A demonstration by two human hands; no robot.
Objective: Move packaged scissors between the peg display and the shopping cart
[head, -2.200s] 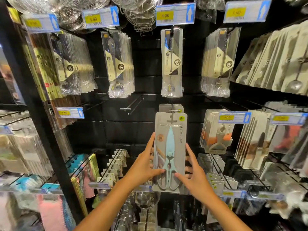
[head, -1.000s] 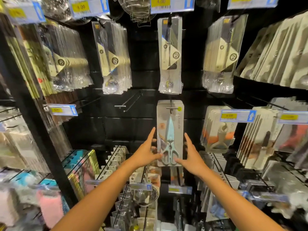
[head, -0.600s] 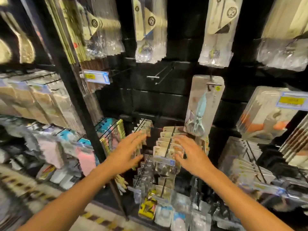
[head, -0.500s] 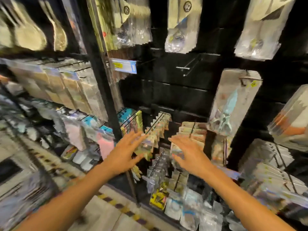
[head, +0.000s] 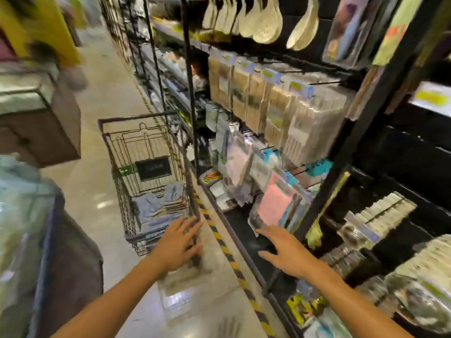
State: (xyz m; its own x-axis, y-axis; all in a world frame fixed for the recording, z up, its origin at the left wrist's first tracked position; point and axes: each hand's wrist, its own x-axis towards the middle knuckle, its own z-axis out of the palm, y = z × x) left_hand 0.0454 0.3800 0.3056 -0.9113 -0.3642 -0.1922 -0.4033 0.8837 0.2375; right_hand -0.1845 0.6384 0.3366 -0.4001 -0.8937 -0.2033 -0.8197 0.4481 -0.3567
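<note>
Blurred aisle, left hand (head: 177,245) and right hand (head: 285,252) spread, holding nothing, wire shopping cart (head: 146,176) ahead – flat packages (head: 158,203) inside, peg display (head: 280,118) just beside it

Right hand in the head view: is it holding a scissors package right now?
No. The right hand is spread open with straight fingers and nothing in it, stretched out in front of the lower shelving.

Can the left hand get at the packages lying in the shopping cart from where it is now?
Probably yes. The left hand is empty, fingers spread, beside the shopping cart near end; the cart's top is open above the packages. Blur hides exact clearance.
</note>
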